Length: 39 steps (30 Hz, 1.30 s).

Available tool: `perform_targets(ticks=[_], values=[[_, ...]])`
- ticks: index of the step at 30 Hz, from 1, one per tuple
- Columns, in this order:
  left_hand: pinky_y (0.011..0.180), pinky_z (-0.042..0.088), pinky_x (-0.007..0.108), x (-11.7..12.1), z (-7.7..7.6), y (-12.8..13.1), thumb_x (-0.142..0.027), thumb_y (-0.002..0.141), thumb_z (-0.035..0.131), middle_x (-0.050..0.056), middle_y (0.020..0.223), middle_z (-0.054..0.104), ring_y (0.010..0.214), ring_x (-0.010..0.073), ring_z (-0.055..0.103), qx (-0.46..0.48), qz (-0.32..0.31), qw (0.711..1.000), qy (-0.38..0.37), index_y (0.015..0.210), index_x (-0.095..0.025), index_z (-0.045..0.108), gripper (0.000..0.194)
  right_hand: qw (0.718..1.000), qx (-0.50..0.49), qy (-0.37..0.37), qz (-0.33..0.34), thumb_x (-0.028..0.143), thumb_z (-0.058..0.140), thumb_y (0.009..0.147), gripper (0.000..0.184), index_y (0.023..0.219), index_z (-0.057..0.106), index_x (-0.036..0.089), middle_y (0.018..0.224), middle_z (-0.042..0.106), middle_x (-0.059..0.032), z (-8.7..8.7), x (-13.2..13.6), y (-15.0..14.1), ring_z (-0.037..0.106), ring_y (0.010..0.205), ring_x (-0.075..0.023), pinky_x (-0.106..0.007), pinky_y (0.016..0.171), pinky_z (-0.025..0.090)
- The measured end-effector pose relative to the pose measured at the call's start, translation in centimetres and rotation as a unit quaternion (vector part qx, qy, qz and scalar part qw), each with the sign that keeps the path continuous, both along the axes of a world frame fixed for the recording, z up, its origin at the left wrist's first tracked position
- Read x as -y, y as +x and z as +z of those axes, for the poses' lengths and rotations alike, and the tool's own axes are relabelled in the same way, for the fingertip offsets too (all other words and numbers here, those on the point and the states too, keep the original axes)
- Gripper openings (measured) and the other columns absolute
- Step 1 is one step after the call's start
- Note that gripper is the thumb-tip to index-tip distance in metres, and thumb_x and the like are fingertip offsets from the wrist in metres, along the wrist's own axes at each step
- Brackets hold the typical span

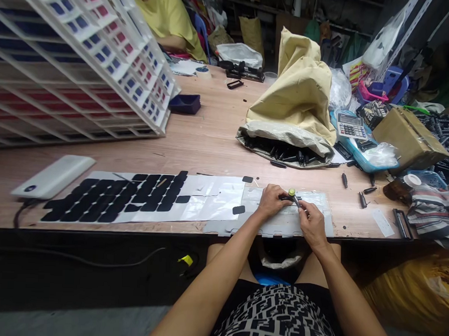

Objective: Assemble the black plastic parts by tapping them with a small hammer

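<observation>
My left hand (273, 200) is closed, its fingertips pinching a small black part (285, 197) over a translucent mat (324, 216). My right hand (312, 221) is closed around a thin tool with a round yellow-green end (291, 192), which meets the black part near my left fingertips. The tool's exact kind is too small to tell. To the left of the mat lies a white backing sheet (207, 207) with rows of black rounded-square pieces (106, 197). Two single black pieces, one of them a square (239, 210), lie by its right edge.
A cream sack (292, 91) full of black parts opens toward me. A white power bank (54, 176) with a cable lies left, below a large white plastic crate (139, 73). Right stand a calculator (350, 126), a cardboard box (410, 137) and a striped cloth (435, 211). Another person (172, 20) sits opposite.
</observation>
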<state>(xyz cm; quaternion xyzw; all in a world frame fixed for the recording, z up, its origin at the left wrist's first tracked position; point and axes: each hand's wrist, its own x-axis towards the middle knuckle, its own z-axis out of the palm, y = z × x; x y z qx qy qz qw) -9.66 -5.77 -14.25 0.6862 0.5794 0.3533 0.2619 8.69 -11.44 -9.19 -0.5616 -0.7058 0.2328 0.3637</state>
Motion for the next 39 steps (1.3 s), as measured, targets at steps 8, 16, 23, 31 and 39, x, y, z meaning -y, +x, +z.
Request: perform_targets(ticks=[8,16,23,31,39], values=[[0.093,0.041,0.040,0.0,0.1,0.1,-0.034,0.076,0.084,0.002,0.086,0.069,0.100,0.0241,0.054,-0.014,0.003,1.000,0.001,0.084,-0.024,0.076,0.015,1.000,0.004,-0.008,-0.018,0.023,0.051,0.090,0.030,0.109,0.073,0.020,0.104,0.073,-0.0086,-0.3,0.2,1.0,0.067,0.092,-0.0208,-0.033,0.084,0.054],[0.091,0.042,0.041,0.0,0.2,0.1,-0.033,0.075,0.083,0.003,0.086,0.069,0.101,0.0260,0.054,-0.017,0.003,1.000,-0.002,0.084,-0.023,0.075,0.015,0.984,0.121,-0.001,-0.134,0.020,0.049,0.088,0.034,0.113,0.073,0.016,0.102,0.070,-0.0104,-1.0,-5.3,5.0,0.061,0.086,-0.0211,-0.033,0.083,0.048],[0.090,0.042,0.040,0.2,0.3,0.1,-0.032,0.075,0.083,0.003,0.085,0.068,0.099,0.0256,0.054,-0.026,0.006,1.000,0.002,0.082,-0.023,0.074,0.015,0.954,0.242,0.010,-0.178,0.012,0.047,0.091,0.038,0.120,0.072,0.016,0.104,0.066,-0.0123,-2.4,-8.1,4.4,0.056,0.095,-0.0239,-0.033,0.082,0.043],[0.097,0.040,0.043,0.5,0.8,-0.4,-0.035,0.072,0.084,0.003,0.089,0.069,0.106,0.0273,0.053,-0.039,-0.038,0.998,-0.001,0.079,-0.024,0.075,0.016,0.949,0.294,-0.036,-0.110,0.015,0.052,0.093,0.029,0.112,0.073,0.019,0.106,0.066,-0.0096,-1.3,-9.9,4.9,0.056,0.098,-0.0229,-0.031,0.080,0.041],[0.103,0.039,0.046,9.5,0.7,0.0,-0.037,0.077,0.081,0.006,0.118,0.066,0.116,0.0280,0.052,-0.058,-0.149,0.982,0.098,0.087,-0.026,0.076,0.015,0.959,0.269,-0.025,-0.087,0.017,0.050,0.093,0.031,0.114,0.073,0.021,0.108,0.065,-0.0082,-1.8,-10.1,5.7,0.057,0.101,-0.0217,-0.028,0.080,0.043]])
